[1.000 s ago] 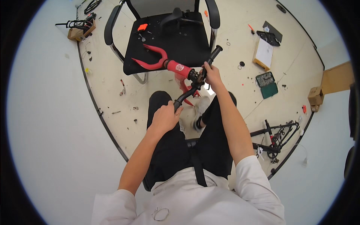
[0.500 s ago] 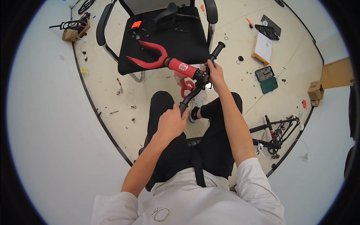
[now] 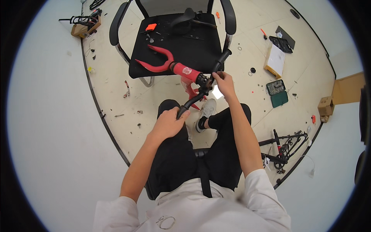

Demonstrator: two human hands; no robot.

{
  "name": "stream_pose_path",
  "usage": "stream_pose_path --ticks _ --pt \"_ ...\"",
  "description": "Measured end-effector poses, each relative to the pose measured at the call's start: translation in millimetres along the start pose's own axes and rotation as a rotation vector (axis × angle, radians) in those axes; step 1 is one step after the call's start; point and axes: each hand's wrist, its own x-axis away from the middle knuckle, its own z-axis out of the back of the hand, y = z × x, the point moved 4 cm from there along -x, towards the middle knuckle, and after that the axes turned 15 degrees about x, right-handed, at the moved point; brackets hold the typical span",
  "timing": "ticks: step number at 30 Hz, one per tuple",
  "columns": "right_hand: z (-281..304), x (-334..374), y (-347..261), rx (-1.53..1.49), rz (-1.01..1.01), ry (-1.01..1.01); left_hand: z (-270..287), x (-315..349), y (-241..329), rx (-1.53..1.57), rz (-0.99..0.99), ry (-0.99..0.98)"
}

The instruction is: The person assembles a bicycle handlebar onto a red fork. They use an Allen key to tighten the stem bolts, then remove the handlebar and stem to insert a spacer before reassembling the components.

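A black bicycle handlebar (image 3: 190, 102) slants across my lap, joined to a short red tube (image 3: 186, 71) with a round white emblem. From the tube's far end a red two-pronged fork (image 3: 156, 68) points left over the chair seat. My left hand (image 3: 169, 123) is wrapped round the handlebar's near end. Higher up, my right hand (image 3: 226, 86) closes on the bar's other side, just beyond the clamp; its fingertips are partly hidden. Beneath the handlebar, another red frame part (image 3: 189, 88) shows near my white shoe (image 3: 208, 107).
A black armchair (image 3: 181, 46) stands ahead, with a saddle (image 3: 184, 22), an orange piece (image 3: 151, 27) and small hardware on its seat. Right on the floor lie a green case (image 3: 278, 99), a white-topped box (image 3: 275, 61) and a black bike frame (image 3: 280, 149). Small parts litter the left floor.
The near end of the handlebar has swung slightly left and down with my left hand. My right hand has shifted a little down the bar. The view has also moved slightly.
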Motion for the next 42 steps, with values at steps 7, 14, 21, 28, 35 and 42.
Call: stream_pose_path --ticks 7,14,21,28,35,42 --pt "46.1 45.1 -105.2 0.235 0.302 -0.049 56.5 -61.8 -7.3 -0.07 -0.364 0.333" --pt "25.9 53.6 -124.7 0.67 0.511 -0.1 85.6 -154.4 -22.3 -0.66 -0.454 0.458" --pt "29.9 57.2 -99.4 0.677 0.509 -0.14 84.1 -196.0 -51.6 -0.633 -0.521 0.365" --pt "76.7 67.2 -54.4 0.535 0.56 -0.058 85.5 -202.3 -44.6 -0.708 -0.416 0.332" --pt "110.9 92.7 -40.9 0.426 0.305 -0.105 87.3 -188.6 -41.0 -0.606 -0.485 0.325" --pt "112.5 89.7 -141.2 0.285 0.413 -0.005 56.7 -85.9 -44.7 0.069 -0.633 0.693"
